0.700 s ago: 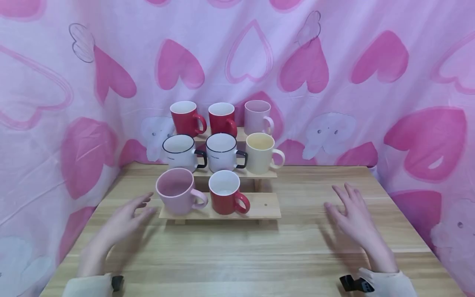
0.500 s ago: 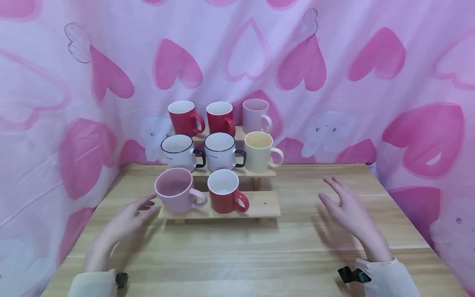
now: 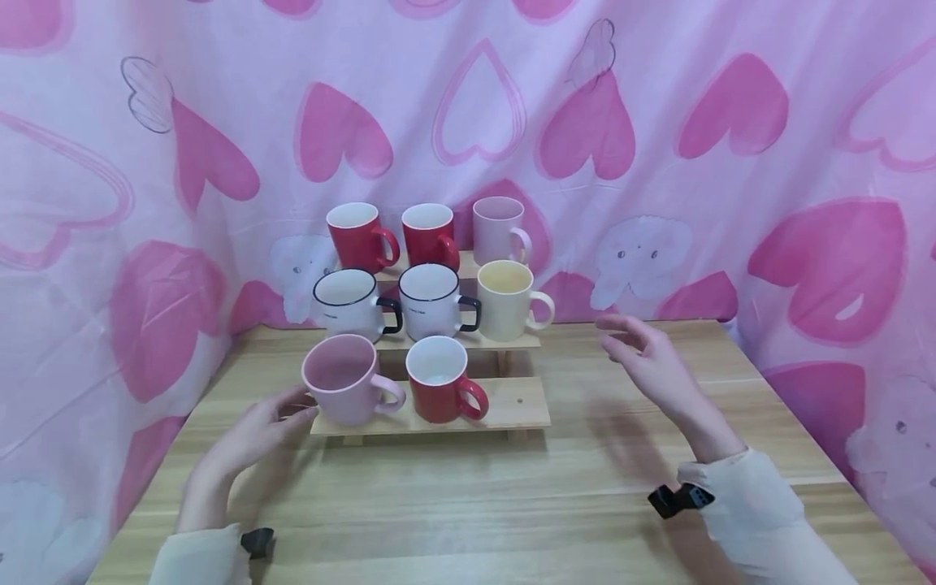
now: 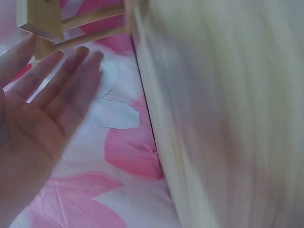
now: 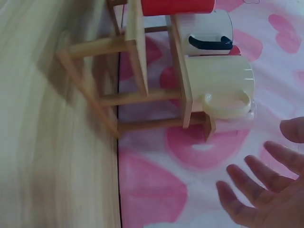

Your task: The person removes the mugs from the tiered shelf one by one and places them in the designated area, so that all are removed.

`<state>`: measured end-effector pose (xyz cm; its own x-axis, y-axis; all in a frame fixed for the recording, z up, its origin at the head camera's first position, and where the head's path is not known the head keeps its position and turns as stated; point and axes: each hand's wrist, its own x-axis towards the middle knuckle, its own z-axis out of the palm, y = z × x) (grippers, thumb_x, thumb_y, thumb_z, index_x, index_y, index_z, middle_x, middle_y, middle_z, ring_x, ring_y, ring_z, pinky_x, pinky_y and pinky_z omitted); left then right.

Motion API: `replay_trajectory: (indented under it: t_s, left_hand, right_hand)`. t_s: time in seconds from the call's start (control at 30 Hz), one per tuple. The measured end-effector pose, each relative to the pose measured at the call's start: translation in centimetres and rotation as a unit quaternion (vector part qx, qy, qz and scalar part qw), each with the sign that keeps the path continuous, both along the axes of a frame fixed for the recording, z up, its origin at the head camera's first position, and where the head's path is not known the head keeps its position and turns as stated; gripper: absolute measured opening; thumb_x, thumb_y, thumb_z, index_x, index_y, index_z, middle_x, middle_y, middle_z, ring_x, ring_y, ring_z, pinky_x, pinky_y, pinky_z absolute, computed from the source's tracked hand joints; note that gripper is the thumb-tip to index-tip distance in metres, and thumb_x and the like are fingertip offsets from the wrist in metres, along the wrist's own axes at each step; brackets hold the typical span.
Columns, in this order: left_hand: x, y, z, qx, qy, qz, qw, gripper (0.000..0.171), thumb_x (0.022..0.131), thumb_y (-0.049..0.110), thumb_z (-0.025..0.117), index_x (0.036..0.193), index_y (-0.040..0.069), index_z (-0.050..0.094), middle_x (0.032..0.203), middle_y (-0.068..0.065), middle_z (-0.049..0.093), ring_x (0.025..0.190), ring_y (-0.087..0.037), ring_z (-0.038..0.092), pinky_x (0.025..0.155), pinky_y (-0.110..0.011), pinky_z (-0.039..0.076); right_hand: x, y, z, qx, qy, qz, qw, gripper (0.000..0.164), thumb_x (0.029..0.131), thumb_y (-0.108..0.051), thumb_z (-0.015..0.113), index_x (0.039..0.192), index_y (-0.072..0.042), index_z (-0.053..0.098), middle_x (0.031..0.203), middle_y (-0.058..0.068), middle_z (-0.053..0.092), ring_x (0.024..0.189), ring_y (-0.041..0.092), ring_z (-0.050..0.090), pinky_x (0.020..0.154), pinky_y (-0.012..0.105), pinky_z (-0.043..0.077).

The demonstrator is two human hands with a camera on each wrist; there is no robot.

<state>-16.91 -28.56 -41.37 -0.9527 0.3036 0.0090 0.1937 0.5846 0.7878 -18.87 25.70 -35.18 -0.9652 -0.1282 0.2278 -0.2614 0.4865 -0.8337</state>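
Observation:
A three-step wooden rack (image 3: pixel 521 406) holds mugs. My left hand (image 3: pixel 252 435) is at the left end of its lowest step, beside a pink mug (image 3: pixel 344 382); whether the fingertips touch cannot be told. Extended fingers (image 4: pixel 71 90) show near the rack's end in the left wrist view. My right hand (image 3: pixel 658 366) is held above the table, to the right of the cream mug (image 3: pixel 506 301), apart from it and holding nothing. In the right wrist view its fingers (image 5: pixel 251 185) are spread and slightly bent. A red mug (image 3: pixel 439 380) stands beside the pink one.
On the middle step are two white mugs with black handles (image 3: pixel 430 302). The top step carries two red mugs (image 3: pixel 358 237) and a light pink mug (image 3: pixel 497 231). A heart-patterned cloth (image 3: pixel 468 97) hangs behind the wooden table (image 3: pixel 453 504).
My right hand has moved forward and left, toward the cream mug. My left hand has shifted slightly right, closer to the front pink mug. The mugs keep their places on the rack.

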Motion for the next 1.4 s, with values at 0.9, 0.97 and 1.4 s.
replay_trajectory:
  t_s: [0.9, 0.97, 1.4]
  left_hand:
    - [-0.3, 0.3, -0.8, 0.095, -0.064, 0.009, 0.9934, 0.051, 0.094, 0.024, 0.068, 0.136, 0.001, 0.05, 0.128, -0.016, 0.057, 0.115, -0.023, 0.056, 0.089, -0.031, 0.051]
    - [-0.3, 0.4, -0.8, 0.095, -0.065, 0.012, 0.9933, 0.051, 0.093, 0.024, 0.068, 0.136, 0.001, 0.05, 0.127, -0.017, 0.057, 0.114, -0.023, 0.056, 0.088, -0.031, 0.051]
    - [-0.3, 0.6, -0.7, 0.094, -0.065, 0.014, 0.9933, 0.05, 0.093, 0.023, 0.068, 0.135, 0.002, 0.052, 0.126, -0.017, 0.057, 0.114, -0.027, 0.056, 0.088, -0.033, 0.051]
  right_hand:
    - [-12.0, -7.2, 6.3, -0.132, -0.07, -0.041, 0.988, 0.038, 0.099, -0.011, 0.054, 0.135, 0.001, 0.05, 0.131, 0.017, 0.056, 0.109, 0.03, 0.058, 0.091, 0.04, 0.052]
    - [-12.5, -7.7, 6.5, -0.137, -0.074, -0.04, 0.987, 0.039, 0.099, -0.011, 0.054, 0.135, 0.001, 0.05, 0.13, 0.018, 0.055, 0.107, 0.03, 0.058, 0.092, 0.042, 0.051]
    - [-14.5, -9.9, 6.3, -0.084, -0.072, -0.034, 0.993, 0.034, 0.098, -0.019, 0.061, 0.126, 0.0, 0.055, 0.112, 0.017, 0.059, 0.097, 0.03, 0.058, 0.087, 0.044, 0.053]
